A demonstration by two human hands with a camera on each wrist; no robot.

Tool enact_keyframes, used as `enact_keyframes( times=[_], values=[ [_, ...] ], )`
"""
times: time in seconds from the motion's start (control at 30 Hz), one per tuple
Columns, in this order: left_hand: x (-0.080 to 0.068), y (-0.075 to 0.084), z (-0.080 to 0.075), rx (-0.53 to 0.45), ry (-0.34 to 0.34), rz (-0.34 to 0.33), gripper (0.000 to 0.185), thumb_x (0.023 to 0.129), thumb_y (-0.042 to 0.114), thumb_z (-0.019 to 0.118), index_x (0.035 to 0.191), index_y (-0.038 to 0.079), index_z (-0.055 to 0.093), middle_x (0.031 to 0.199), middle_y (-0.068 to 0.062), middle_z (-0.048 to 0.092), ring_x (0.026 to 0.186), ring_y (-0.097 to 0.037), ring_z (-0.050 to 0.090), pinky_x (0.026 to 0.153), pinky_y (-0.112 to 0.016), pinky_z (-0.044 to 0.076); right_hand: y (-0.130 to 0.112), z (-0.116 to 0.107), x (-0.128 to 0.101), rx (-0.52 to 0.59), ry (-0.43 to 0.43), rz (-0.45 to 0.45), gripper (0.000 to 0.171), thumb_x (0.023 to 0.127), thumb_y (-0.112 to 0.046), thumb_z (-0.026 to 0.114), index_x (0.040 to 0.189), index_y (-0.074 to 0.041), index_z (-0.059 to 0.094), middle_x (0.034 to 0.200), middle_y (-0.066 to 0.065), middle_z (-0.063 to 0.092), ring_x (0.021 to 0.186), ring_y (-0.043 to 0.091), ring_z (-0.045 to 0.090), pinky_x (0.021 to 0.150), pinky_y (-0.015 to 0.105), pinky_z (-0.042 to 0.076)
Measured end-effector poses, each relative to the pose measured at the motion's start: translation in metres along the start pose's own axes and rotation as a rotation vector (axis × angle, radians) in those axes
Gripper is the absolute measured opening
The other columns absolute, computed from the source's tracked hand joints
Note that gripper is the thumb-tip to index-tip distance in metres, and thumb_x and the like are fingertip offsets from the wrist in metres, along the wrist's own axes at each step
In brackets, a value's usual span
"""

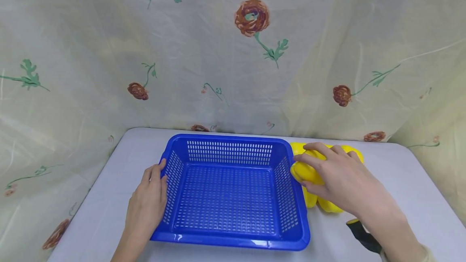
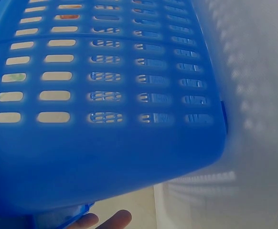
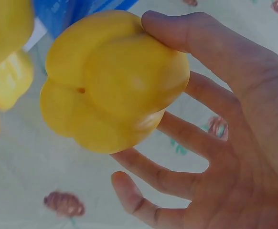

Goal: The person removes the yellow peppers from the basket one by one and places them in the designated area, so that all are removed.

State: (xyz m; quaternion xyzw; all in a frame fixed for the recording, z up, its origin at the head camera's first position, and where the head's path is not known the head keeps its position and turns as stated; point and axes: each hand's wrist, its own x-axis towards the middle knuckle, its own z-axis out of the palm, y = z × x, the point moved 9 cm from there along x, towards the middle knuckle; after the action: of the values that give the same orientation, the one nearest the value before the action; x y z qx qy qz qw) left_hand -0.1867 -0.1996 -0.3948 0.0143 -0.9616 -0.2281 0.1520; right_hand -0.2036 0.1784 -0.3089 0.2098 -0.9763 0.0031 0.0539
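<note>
The left hand [image 1: 147,203] lies on the table [image 1: 400,181] against the left wall of the basket [image 1: 233,237]; its thumb hooks over the rim at the far left corner and the fingers run along the outside of the slotted wall, so it holds the basket's edge. The left wrist view shows that slotted blue wall [image 2: 105,95] very close, with fingertips [image 2: 112,220] just under its lower edge.

The basket sits in the middle of the table, long side toward the person, and nothing lies inside it.

Just beside the basket's right wall lie several yellow peppers [image 1: 329,206], touching one another. The right hand [image 1: 340,177] reaches over them and grips one pepper [image 1: 306,172], the one nearest the basket's right rim, with thumb below and fingers curled over the top. In the right wrist view this pepper [image 3: 112,78] is pinched between the thumb and the upper fingers [image 3: 196,98], while the lower fingers spread free; other peppers [image 3: 7,78] show at the left edge and a strip of the basket [image 3: 77,12] above.

A dark strap with a yellow tip [image 1: 364,235] shows by the right wrist
</note>
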Motion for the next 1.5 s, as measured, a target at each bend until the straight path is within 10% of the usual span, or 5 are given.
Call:
enact_keyframes(
  times=[0.77,1.5],
  values=[
    [0.0,-0.001,0.001,0.0,0.0,0.004,0.043,0.114,0.013,0.052,0.154,-0.002,0.051,0.147,-0.032,0.06,0.084,-0.04,0.075,0.056,-0.043,0.061,0.126,0.042,-0.04,-0.042,-0.135,0.282,0.063,0.087,-0.046,0.087,0.134,-0.008,0.072,0.136,0.035,0.06,0.096,0.055,0.065,0.094,0.08,0.047],
    [0.0,0.001,0.0,0.004,0.021,0.024,0.043,0.113,0.012,0.053,0.154,-0.003,0.052,0.144,-0.032,0.062,0.079,-0.037,0.074,0.054,-0.041,0.059,0.174,0.103,-0.052,0.088,-0.357,0.385,0.094,0.092,-0.073,0.069,0.145,0.005,0.058,0.125,0.044,0.057,0.078,0.04,0.063,0.071,0.065,0.059]
  ],
)
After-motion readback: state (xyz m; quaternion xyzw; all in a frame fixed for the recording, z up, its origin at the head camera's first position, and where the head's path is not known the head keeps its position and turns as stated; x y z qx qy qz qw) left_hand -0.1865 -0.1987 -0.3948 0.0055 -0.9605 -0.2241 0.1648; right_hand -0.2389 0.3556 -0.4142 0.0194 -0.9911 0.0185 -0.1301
